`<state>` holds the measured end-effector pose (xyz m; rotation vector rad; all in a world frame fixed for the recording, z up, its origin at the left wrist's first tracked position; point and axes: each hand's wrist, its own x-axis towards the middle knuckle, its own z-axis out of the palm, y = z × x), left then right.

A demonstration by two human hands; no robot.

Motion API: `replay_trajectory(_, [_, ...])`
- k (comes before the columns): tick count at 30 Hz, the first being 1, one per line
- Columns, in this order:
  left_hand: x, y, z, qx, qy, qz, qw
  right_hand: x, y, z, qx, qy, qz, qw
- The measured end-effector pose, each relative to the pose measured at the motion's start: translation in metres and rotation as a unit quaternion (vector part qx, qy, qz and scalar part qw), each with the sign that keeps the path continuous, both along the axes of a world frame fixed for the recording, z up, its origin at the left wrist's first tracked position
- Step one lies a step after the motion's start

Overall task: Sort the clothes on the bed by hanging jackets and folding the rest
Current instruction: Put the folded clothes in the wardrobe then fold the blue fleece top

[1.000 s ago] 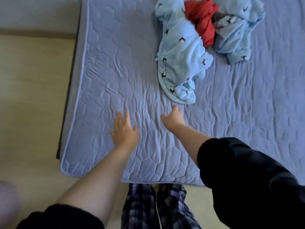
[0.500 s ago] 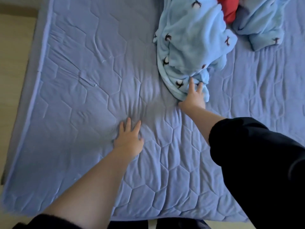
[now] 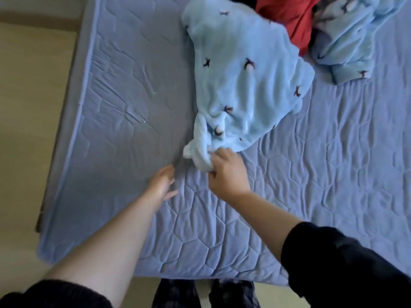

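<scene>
Fleece [image 3: 244,85], pale blue, lay crumpled on the bed [image 3: 333,185], near corner caught in the grip of the right hand [image 3: 226,174]. Left hand [image 3: 162,185] hovered beside, grip loose, empty. Likely best drawn flat, clear of the red garment [image 3: 287,21], before folding.

This is a bedroom in a home. A bed [image 3: 333,185] fills most of the view, its mattress under a quilted lavender-blue cover [image 3: 124,152] stitched in hexagons. Loose clothing lies on the bed's far part: a light-blue fleece garment [image 3: 244,74] with small dark motifs, a red garment [image 3: 287,16] behind it, and a second light-blue fleece piece [image 3: 347,41] beyond. A pale wooden floor [image 3: 29,107] runs left of the bed. Legs in plaid trousers [image 3: 175,294] stand at the bed's near edge.
</scene>
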<state>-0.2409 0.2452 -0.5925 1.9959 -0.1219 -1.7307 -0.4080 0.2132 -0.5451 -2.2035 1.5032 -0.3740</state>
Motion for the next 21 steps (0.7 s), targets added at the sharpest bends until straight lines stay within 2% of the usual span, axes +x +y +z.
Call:
replay_trajectory(1, [0.002,0.002,0.005,0.001,0.002,0.004,1.0,-0.01,-0.014,0.003,-0.044,-0.005,-0.04,0.998])
replay_trajectory(3, [0.005,0.005,0.011,-0.006,-0.002,0.003,1.0,-0.028,-0.049,0.004,-0.039,0.034,-0.148,0.988])
replay_trajectory(6, [0.005,-0.001,0.013,-0.004,0.003,0.005,1.0,-0.049,-0.106,-0.008,0.108,0.091,-0.299,0.944])
replay_trajectory(8, [0.002,-0.007,0.011,0.002,0.024,0.032,0.999,-0.049,-0.134,-0.016,0.232,0.014,-0.419,0.878])
replay_trajectory(10, [-0.005,-0.012,0.009,0.003,0.045,0.059,0.997,-0.04,-0.148,-0.029,0.329,-0.127,-0.52,0.778])
replay_trajectory(12, [-0.011,-0.016,0.007,-0.002,0.067,0.095,0.993,-0.028,-0.149,-0.046,0.363,-0.266,-0.552,0.702])
replay_trajectory(13, [-0.012,-0.018,0.004,-0.006,0.084,0.117,0.989,-0.024,-0.147,-0.054,0.357,-0.311,-0.548,0.689])
replay_trajectory(14, [-0.012,-0.02,0.002,-0.013,0.104,0.136,0.985,-0.02,-0.145,-0.06,0.334,-0.319,-0.532,0.71])
replay_trajectory(15, [-0.009,-0.022,0.0,-0.022,0.131,0.151,0.98,-0.018,-0.142,-0.066,0.296,-0.29,-0.504,0.757])
replay_trajectory(17, [-0.003,-0.029,-0.003,-0.033,0.198,0.178,0.963,-0.011,-0.13,-0.069,0.231,-0.168,-0.424,0.86])
replay_trajectory(18, [0.001,-0.031,-0.002,-0.037,0.228,0.185,0.955,-0.005,-0.119,-0.065,0.23,-0.114,-0.372,0.892])
replay_trajectory(19, [0.005,-0.031,0.0,-0.041,0.25,0.187,0.949,0.002,-0.106,-0.061,0.247,-0.07,-0.317,0.913])
replay_trajectory(21, [0.012,-0.026,0.006,-0.05,0.273,0.171,0.945,0.016,-0.082,-0.048,0.31,-0.015,-0.199,0.929])
